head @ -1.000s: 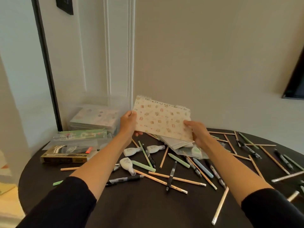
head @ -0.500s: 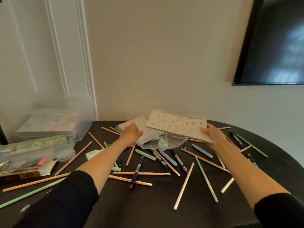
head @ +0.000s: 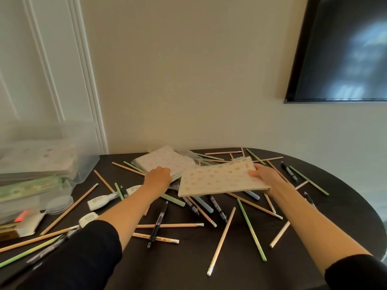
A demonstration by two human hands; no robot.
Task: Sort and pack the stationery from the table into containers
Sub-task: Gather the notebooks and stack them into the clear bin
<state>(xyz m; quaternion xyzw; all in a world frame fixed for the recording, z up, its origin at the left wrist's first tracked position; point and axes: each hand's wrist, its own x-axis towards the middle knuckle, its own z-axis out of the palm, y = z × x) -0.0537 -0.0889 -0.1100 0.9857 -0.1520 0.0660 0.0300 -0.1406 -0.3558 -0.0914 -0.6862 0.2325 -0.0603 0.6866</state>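
My right hand [head: 264,177] grips a cream spiral notebook with pale dots [head: 219,180] by its right edge and holds it just above the table. My left hand [head: 158,177] rests on the near edge of a second patterned notebook [head: 161,161] lying flat further back, fingers curled over that edge. Several wooden and green pencils [head: 223,237], black pens [head: 158,223], blue markers and white correction tapes [head: 100,201] are scattered on the dark round table [head: 188,268]. A clear plastic box [head: 48,151] holding notebooks stands at the left.
In front of the clear box lie flat stationery packs [head: 29,187], a small round clear case [head: 59,204] and a dark box with a card sleeve [head: 23,226]. A dark wall screen [head: 343,49] hangs at the upper right. The table's right edge curves away.
The view swung to the right. My left hand let go of the dotted notebook and moved onto the second notebook. My right hand lowered the dotted notebook from upright to nearly flat.
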